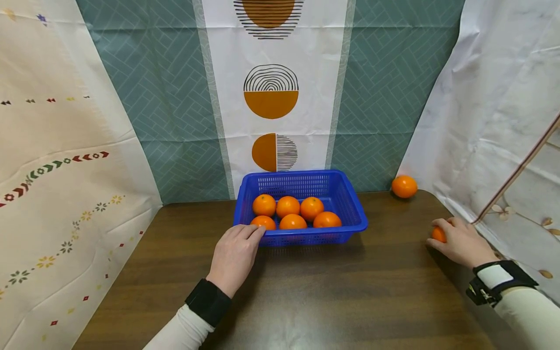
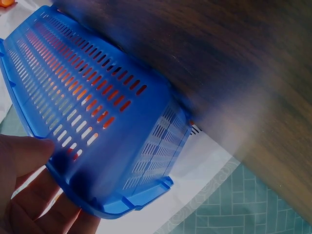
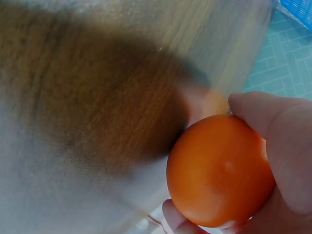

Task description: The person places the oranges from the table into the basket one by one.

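Note:
A blue plastic basket (image 1: 286,238) with slotted walls stands at the back middle of the table, several oranges (image 1: 288,207) inside it. My left hand (image 1: 236,255) grips its front rim near the left corner; in the left wrist view the thumb (image 2: 29,153) lies outside the wall and the fingers reach over the rim. At the table's right side, my right hand (image 1: 464,241) holds a single orange (image 3: 222,170), thumb on one side and fingers curled round the other. In the head view that orange is mostly hidden by the hand, low over the tabletop.
Another loose orange (image 1: 404,186) sits at the table's back right corner. The brown wooden table (image 1: 350,291) is bordered by a patterned cloth (image 1: 271,146) behind, a cream cloth (image 1: 65,218) on the left and a white cloth (image 1: 503,121) on the right.

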Demonstrator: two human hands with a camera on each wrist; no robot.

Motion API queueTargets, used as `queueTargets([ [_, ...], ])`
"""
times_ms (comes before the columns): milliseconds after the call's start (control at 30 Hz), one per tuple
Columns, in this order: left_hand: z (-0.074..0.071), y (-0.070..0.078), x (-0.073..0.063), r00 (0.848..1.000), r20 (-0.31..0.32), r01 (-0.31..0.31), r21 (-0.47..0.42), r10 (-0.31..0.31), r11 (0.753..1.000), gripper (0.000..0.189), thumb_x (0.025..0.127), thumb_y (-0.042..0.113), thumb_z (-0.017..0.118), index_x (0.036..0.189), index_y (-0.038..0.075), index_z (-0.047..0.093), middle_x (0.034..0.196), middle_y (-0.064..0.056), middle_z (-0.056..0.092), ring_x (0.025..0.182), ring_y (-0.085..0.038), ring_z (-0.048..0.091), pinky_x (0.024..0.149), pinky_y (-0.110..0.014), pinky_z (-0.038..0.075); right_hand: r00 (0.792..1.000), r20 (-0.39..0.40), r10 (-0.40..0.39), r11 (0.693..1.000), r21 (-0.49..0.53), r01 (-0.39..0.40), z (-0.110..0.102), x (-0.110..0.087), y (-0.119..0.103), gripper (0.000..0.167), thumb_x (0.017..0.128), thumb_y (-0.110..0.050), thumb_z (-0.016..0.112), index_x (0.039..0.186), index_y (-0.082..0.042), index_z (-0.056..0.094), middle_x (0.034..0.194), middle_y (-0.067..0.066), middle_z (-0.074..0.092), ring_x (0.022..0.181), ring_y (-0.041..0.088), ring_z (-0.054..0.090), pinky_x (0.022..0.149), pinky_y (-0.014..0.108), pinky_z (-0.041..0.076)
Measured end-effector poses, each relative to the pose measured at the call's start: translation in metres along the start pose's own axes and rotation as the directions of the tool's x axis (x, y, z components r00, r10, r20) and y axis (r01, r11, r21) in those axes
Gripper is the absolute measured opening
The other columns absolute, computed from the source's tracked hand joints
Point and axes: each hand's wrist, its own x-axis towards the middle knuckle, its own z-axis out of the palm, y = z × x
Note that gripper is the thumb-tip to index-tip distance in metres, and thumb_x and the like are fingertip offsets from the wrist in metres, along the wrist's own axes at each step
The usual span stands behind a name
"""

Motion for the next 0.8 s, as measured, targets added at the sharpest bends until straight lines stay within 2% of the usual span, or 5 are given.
queueTargets([
  [400,-0.0016,0.0,0.0,1.0,0.009,0.004,-0.005,-0.004,1.0,0.045,0.087,0.005,0.095,0.129,0.007,0.08,0.117,-0.01,0.08,0.103,-0.029,0.075,0.101,-0.046,0.062,0.999,0.012,0.03,1.0,-0.01,-0.029,0.001,0.0011,0.0,0.055,0.095,-0.03,0.085,0.13,0.007,0.062,0.118,0.042,0.053,0.099,0.059,0.055,0.074,0.068,0.051],
  [800,-0.0035,0.0,0.0,1.0,0.024,0.008,-0.013,-0.008,1.0,0.044,0.088,0.006,0.094,0.13,0.008,0.08,0.118,-0.009,0.08,0.104,-0.029,0.074,0.102,-0.046,0.062,1.0,-0.004,0.024,1.0,-0.005,-0.024,-0.0005,-0.001,-0.0029,0.051,0.097,-0.028,0.083,0.129,0.006,0.062,0.115,0.041,0.054,0.095,0.056,0.055,0.07,0.064,0.051],
])
